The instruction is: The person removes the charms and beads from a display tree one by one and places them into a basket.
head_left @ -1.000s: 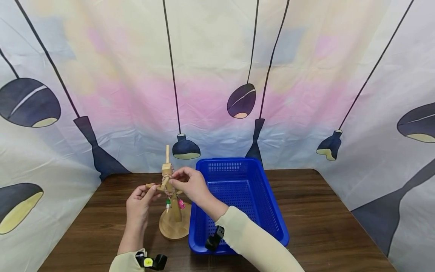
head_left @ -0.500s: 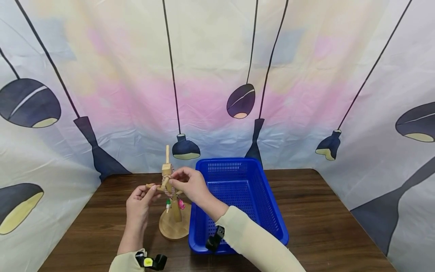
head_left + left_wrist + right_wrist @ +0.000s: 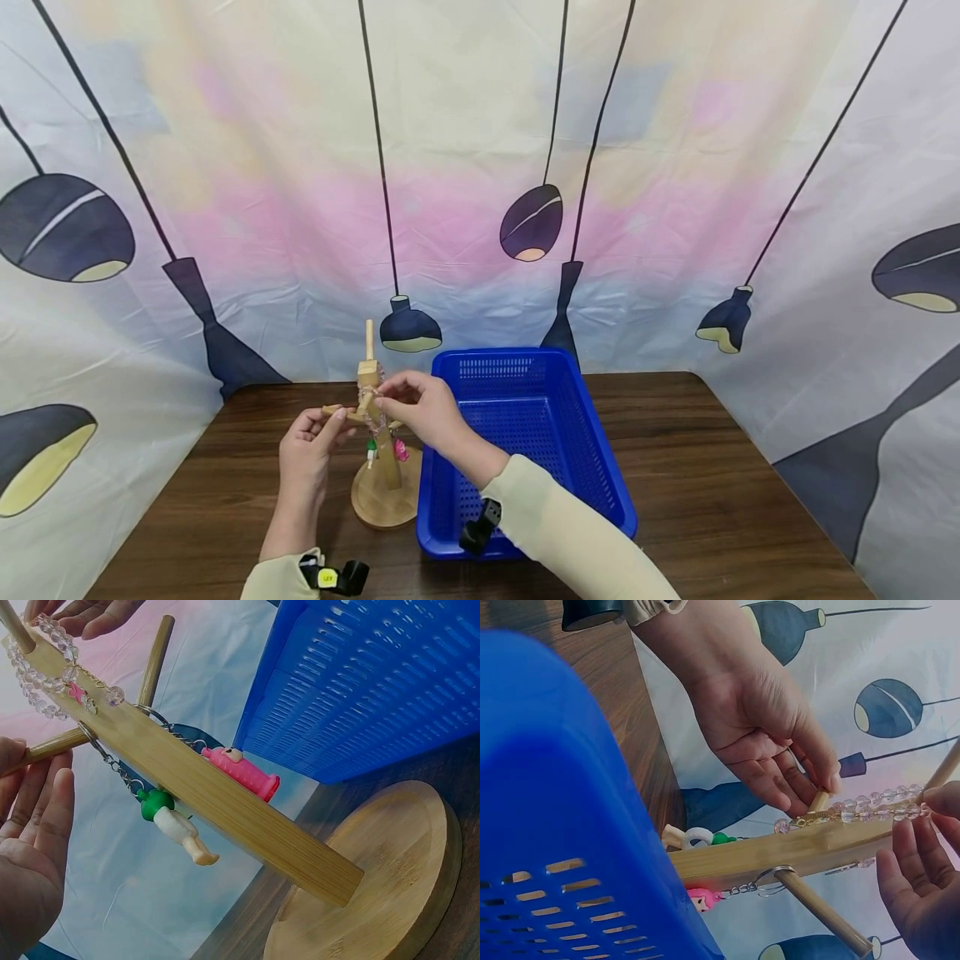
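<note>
A wooden stand with side pegs rises from a round base. My left hand pinches the end of one side peg between thumb and fingers. On the other side of the post, my right hand pinches a bracelet of clear pinkish beads that lies around the upper post and a peg. A small pink charm dangles from the bracelet. Lower down, a keychain with a green-and-white figure hangs by its ring from the peg my left hand holds. A pink figure keychain hangs on another peg.
Right beside the stand's base sits a blue plastic basket with perforated walls, under my right forearm. Both stand on a dark wood table. Behind it hangs a cloth backdrop printed with lamps.
My right wrist and forearm have shifted very slightly to the right, its fingers staying at the beads. The left hand and the stand hold still.
</note>
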`<state>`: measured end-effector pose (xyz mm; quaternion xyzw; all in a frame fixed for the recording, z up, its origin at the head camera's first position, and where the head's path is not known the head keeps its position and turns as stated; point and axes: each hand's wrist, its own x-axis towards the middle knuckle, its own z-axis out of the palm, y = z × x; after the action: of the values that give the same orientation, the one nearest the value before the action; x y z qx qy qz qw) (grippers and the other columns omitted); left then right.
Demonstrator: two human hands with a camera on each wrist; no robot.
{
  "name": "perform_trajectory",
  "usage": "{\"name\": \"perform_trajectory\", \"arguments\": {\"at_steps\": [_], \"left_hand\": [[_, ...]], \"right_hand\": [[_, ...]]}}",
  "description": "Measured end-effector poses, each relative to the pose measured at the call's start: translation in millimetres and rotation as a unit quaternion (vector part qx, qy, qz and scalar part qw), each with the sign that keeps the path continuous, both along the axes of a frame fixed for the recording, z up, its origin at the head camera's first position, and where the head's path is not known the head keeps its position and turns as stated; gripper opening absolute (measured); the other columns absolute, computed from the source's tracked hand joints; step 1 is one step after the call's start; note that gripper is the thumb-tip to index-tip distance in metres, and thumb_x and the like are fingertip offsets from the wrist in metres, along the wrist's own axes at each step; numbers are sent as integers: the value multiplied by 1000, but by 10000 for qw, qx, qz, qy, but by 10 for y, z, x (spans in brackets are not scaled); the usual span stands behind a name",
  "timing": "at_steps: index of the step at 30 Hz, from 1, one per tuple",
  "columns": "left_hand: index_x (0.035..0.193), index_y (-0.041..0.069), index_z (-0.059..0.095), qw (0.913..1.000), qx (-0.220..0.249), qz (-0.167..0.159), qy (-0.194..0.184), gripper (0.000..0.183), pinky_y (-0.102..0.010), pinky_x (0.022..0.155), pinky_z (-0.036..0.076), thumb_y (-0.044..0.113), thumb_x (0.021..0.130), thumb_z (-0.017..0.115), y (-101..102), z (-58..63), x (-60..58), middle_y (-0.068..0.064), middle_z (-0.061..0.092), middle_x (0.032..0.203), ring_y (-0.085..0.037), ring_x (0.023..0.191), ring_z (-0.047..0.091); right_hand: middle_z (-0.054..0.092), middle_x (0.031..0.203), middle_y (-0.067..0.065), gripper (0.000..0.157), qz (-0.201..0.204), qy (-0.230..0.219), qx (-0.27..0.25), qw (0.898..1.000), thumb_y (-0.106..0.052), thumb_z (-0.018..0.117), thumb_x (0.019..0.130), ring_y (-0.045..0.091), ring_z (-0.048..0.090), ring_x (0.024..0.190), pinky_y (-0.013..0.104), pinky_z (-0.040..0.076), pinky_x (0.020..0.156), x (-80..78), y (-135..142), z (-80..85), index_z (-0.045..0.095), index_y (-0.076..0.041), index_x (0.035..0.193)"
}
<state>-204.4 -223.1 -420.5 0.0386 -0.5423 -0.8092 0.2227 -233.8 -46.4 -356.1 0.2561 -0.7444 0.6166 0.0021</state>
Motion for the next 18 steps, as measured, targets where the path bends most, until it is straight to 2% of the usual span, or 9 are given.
{"name": "perform_trajectory", "arguments": {"at_steps": [18], "left_hand": [[84,13,66,9999,108,-38,117,26,-18,68,64,-8,98,60,-2,-12,2,7,76,82,-2,74,73]], "right_hand": [[74,104,27,17,295,213,-52,9993,-9,73,94,-8,57,73,10,52,67,76,36,57,72,5,106]]}}
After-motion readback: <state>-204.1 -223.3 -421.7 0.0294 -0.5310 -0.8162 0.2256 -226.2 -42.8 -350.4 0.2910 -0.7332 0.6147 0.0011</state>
